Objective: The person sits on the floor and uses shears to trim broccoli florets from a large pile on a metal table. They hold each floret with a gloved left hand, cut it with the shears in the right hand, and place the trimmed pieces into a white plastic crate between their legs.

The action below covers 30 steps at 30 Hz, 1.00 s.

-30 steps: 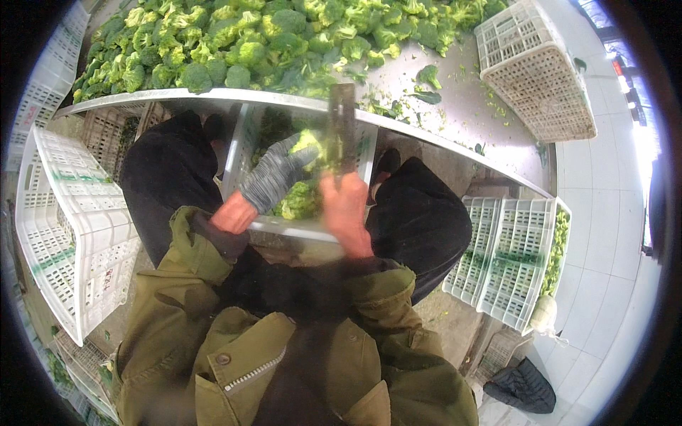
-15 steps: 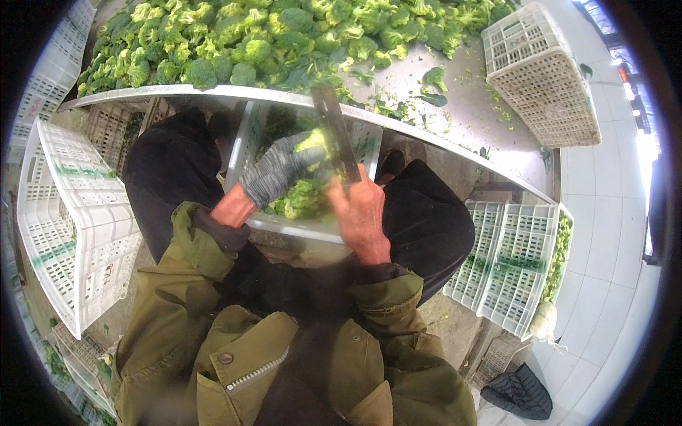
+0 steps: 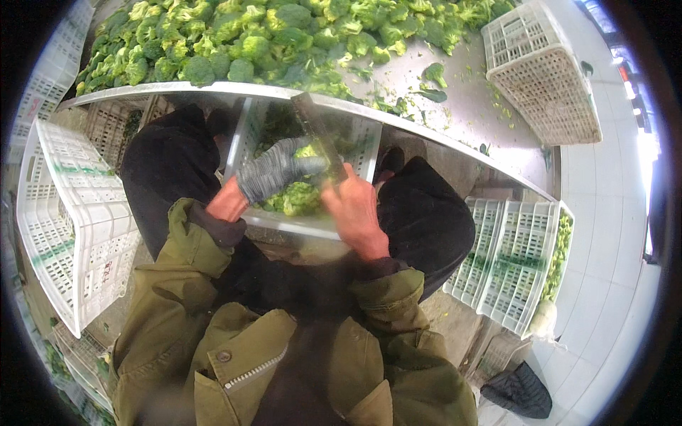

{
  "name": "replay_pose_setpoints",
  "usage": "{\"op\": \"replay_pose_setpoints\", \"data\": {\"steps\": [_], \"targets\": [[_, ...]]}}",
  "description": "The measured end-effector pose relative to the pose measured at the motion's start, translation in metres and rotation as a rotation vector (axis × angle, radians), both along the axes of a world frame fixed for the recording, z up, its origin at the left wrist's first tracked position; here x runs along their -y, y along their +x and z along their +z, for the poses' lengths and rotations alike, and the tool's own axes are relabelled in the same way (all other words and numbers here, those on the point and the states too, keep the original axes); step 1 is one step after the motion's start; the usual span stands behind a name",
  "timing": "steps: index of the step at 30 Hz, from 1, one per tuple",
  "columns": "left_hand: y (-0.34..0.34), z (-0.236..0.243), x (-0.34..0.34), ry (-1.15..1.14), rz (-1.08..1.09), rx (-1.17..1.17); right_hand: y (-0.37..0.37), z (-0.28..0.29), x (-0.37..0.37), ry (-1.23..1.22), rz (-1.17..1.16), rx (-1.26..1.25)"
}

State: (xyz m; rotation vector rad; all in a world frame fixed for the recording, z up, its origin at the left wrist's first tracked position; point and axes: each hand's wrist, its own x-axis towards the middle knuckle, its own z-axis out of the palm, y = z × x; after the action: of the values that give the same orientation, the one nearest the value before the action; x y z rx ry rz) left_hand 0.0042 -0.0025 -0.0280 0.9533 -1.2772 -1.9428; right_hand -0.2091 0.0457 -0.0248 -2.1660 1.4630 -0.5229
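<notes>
My left hand, in a grey knit glove, is closed around a broccoli floret, partly hidden by its fingers. My bare right hand grips a broad-bladed knife, whose handle is hidden in the fist. The blade slants up and to the left, right beside the floret; whether it touches is too blurred to tell. Both hands are over a white plastic crate between my knees. Inside it, under my hands, lie cut broccoli pieces.
A metal worktable ahead bears a large broccoli heap and scattered scraps. One white crate rests tilted at its right end. More crates stand at my left and right, the latter holding green pieces. A dark cloth item lies lower right.
The knife has tipped further left, its blade tip swinging leftward. My right hand has shifted slightly left, and my left hand still holds the floret with little movement.
</notes>
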Motion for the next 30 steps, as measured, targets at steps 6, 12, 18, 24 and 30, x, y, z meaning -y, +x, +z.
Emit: {"op": "replay_pose_setpoints", "data": {"steps": [6,12,18,24,30], "targets": [[-0.002,-0.008,0.0,-0.016,0.053,-0.004,0.006,0.001,0.0,-0.036,-0.004,0.141],[-0.007,-0.019,-0.001,0.237,0.107,-0.207,0.018,-0.004,0.005,0.142,-0.157,0.151],[-0.012,-0.022,-0.006,0.273,0.128,-0.372,0.027,-0.015,0.006,0.069,-0.168,0.183],[-0.006,-0.03,-0.002,0.295,0.199,-0.302,0.019,-0.019,0.002,-0.095,-0.197,0.157],[-0.014,-0.038,-0.002,-0.012,0.45,0.157,-0.001,-0.022,0.005,-0.372,-0.066,-0.008]]}}
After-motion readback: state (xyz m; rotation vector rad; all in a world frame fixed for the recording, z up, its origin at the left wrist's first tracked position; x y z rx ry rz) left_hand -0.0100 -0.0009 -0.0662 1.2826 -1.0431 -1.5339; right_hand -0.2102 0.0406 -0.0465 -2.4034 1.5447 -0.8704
